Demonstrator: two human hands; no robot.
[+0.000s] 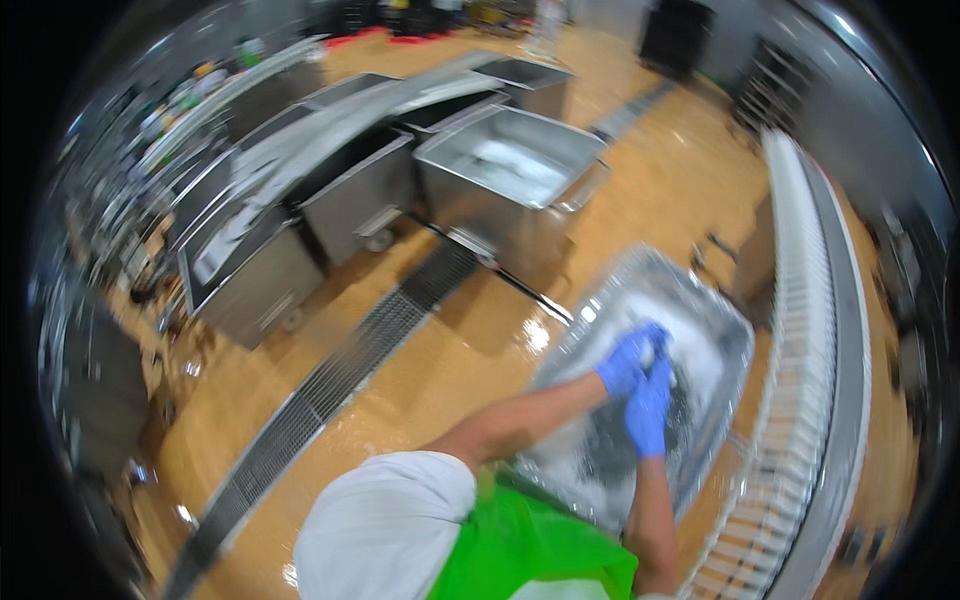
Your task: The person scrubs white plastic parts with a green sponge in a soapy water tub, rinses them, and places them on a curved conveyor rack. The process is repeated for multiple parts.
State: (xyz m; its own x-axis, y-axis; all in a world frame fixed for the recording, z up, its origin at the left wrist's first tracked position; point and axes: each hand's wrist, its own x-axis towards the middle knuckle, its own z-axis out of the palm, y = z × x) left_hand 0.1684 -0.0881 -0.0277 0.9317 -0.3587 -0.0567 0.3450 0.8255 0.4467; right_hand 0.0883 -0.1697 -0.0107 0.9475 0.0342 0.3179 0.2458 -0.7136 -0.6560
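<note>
Below me on the right stands a large metal tub (pixel 739 330) holding water and white suds (pixel 697 322). Above the suds, my left hand (pixel 630 360), in a blue glove, meets my right hand (pixel 651 409), gloved the same way. The fingers of both hands are bent and touch each other near the middle of the tub. A small pale patch shows between them; whether it is foam or a held object cannot be told through the blur. A green apron (pixel 525 547) covers my front.
A steel bin on wheels (pixel 480 217) with whitish contents stands ahead, beside more steel bins (pixel 360 187) bearing long metal pieces. A floor drain grate (pixel 330 390) runs along the left. A slatted white conveyor (pixel 795 337) curves past the tub's right side. The orange floor looks wet.
</note>
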